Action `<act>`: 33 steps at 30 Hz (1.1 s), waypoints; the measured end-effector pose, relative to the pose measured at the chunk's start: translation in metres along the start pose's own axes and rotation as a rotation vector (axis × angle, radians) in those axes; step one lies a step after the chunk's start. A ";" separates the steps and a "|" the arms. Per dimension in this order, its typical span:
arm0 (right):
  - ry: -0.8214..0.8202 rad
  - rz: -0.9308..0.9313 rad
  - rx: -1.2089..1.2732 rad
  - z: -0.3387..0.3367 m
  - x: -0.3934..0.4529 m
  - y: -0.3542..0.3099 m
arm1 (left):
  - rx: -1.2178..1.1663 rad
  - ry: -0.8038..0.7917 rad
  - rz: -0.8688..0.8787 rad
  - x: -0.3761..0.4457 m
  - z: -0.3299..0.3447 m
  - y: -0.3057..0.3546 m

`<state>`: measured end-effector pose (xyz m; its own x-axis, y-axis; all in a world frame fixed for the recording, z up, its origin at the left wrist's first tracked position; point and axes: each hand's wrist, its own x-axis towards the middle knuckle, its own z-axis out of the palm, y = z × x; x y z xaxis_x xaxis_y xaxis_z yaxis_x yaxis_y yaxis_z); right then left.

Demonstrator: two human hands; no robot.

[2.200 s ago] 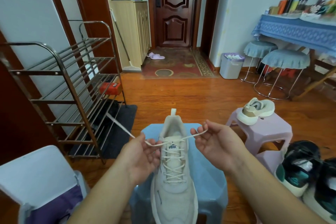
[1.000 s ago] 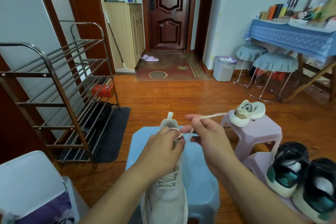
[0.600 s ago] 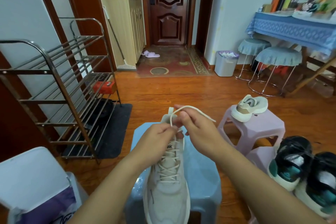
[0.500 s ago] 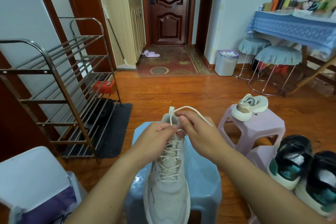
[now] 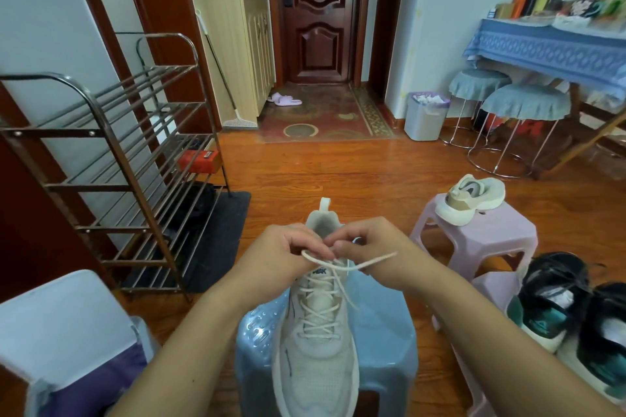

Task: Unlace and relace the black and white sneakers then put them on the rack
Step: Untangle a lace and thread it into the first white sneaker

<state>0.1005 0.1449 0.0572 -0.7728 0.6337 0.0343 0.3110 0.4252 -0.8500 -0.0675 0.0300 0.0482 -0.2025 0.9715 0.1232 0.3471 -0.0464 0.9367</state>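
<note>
A white sneaker (image 5: 316,342) lies on a blue plastic stool (image 5: 386,332), heel pointing away from me. My left hand (image 5: 281,256) and my right hand (image 5: 367,247) meet over its tongue, both pinching its white lace (image 5: 352,266). Loose lace ends cross below my fingers. The matching white sneaker (image 5: 471,200) sits on a lilac stool (image 5: 481,240) to the right. Two black, white and teal sneakers (image 5: 548,308) rest at the right edge. The metal shoe rack (image 5: 111,179) stands on the left.
A red box (image 5: 199,160) and a dark item sit on the rack's lower shelves, above a dark mat (image 5: 220,240). A white chair (image 5: 57,338) with purple cloth is at lower left. A bin (image 5: 425,117), two covered stools and a blue-clothed table stand behind.
The hands first held the lace ends apart, then came together over the tongue. The loop held up half a second ago is gone; the ends now cross low below my fingers.
</note>
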 end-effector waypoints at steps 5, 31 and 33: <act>-0.003 0.018 0.103 0.007 0.001 0.002 | 0.277 0.283 0.212 0.003 0.017 -0.005; 0.086 -0.091 -0.107 0.011 0.001 -0.002 | 0.235 0.310 0.097 -0.003 0.011 -0.006; 0.026 -0.075 -0.093 0.011 0.001 -0.001 | 0.391 0.366 0.214 -0.001 0.014 -0.011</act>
<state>0.0931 0.1382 0.0529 -0.7816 0.6139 0.1104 0.3038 0.5293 -0.7922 -0.0580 0.0325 0.0333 -0.3699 0.8030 0.4673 0.7141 -0.0761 0.6959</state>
